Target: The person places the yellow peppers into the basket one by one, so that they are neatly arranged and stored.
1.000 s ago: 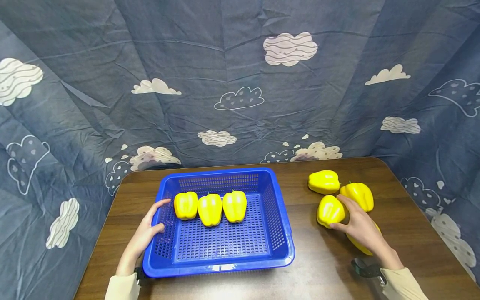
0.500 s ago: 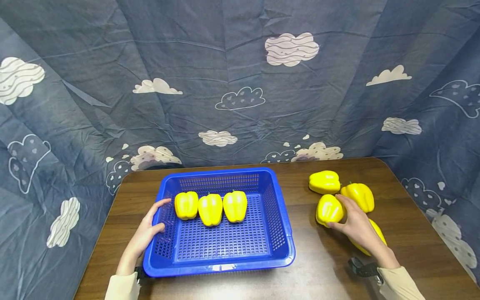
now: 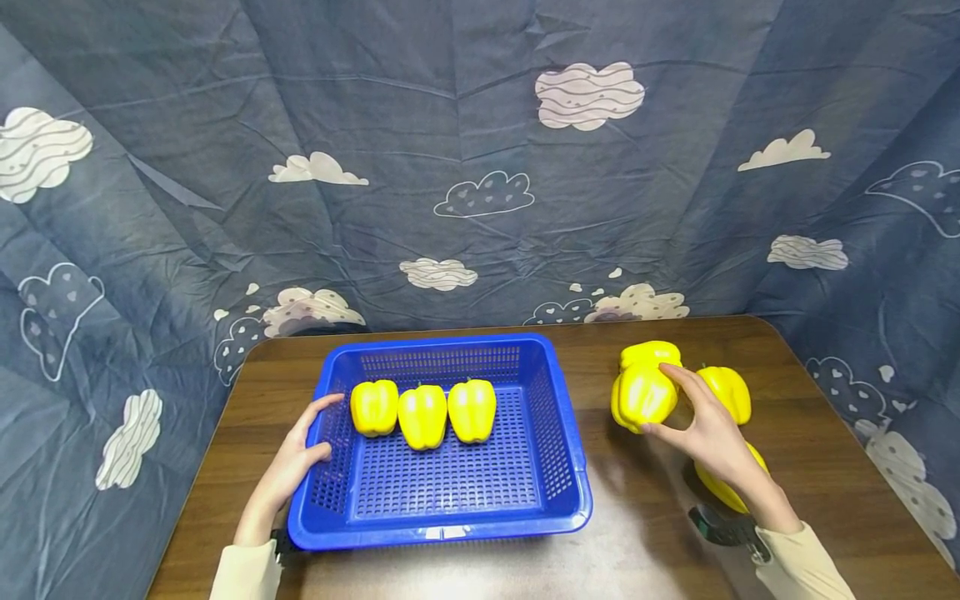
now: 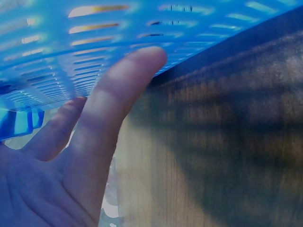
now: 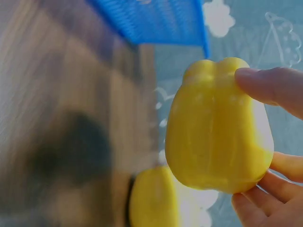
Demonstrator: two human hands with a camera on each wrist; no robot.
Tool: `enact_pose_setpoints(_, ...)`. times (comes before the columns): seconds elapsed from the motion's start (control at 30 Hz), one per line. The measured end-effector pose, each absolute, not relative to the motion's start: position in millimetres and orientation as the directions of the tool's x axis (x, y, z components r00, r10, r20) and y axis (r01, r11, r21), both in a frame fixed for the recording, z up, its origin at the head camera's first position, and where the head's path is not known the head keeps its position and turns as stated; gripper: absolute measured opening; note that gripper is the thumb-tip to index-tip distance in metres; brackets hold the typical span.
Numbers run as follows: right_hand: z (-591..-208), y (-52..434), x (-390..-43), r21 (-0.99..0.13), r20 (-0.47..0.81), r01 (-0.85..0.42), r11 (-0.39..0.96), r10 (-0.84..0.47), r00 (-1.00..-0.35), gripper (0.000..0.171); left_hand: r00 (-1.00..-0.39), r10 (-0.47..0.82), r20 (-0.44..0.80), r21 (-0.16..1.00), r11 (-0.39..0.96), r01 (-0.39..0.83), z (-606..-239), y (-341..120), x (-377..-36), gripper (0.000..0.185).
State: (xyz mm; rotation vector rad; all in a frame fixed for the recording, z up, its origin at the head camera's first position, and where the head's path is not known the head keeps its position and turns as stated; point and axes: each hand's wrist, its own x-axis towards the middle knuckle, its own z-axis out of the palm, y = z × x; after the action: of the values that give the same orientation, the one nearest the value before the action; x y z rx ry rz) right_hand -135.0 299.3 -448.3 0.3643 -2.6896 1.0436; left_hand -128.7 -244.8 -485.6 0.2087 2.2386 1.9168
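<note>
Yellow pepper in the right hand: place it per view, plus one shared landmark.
Head: held pepper, right of centre, lower half.
Left wrist: not in it.
Right wrist: held pepper, right of centre.
Shared landmark: blue basket, left of held pepper in head, top of both wrist views.

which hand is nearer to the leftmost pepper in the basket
Left. The left hand is at the left rim of the basket, just left of the leftmost pepper; the right hand is beyond the basket's right side, holding another pepper.
</note>
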Motion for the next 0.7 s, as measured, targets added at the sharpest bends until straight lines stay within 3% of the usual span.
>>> enact_pose_setpoints(0.37, -423, 263, -142, -0.607, 0.375, -0.424, 0.672, -0.228, -0.898, 0.087, -0.973, 0.227, -0.04, 0.986, 0.168, -0.001, -486, -246, -130, 0.072)
enact_pose_setpoints(0.7, -407, 220, -146, -0.666, 0.322, -0.461, 0.586, -0.332, -0.887, 0.089, -0.973, 0.221, -0.063, 0.986, 0.164, -0.026, -485, -245, -128, 0.072)
